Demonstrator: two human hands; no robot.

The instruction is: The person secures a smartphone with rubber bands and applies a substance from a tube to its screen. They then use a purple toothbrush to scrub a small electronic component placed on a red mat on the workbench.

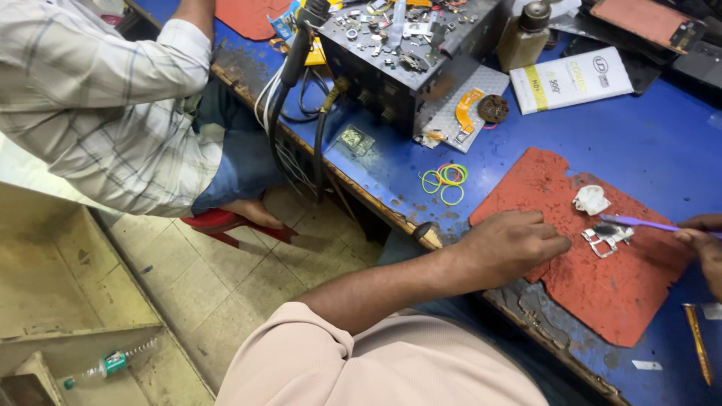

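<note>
We press our left hand point(511, 244) flat, fingers curled loosely and gripping nothing, on the near-left edge of the worn red rubber work mat point(602, 286) that lies on the blue workbench point(662, 143). Our right hand point(703, 244), cut off by the frame's right side, pinches a thin purple-handled brush point(639, 222), its dark bristles touching the small silver metal bracket point(608, 238) at the mat's middle. A crumpled white scrap point(592, 200) lies just behind the bracket.

Toward the bench's far edge sits a flat white rectangular packet with a yellow stripe point(571, 79), tilted, beside a brownish bottle with a dark cap point(524, 35). Yellow and green rubber bands point(445, 180) lie near the left edge. A grey metal box point(406, 60) carries small parts too tiny to identify. Another person in a checked shirt point(98, 105) sits left, mostly cropped.
</note>
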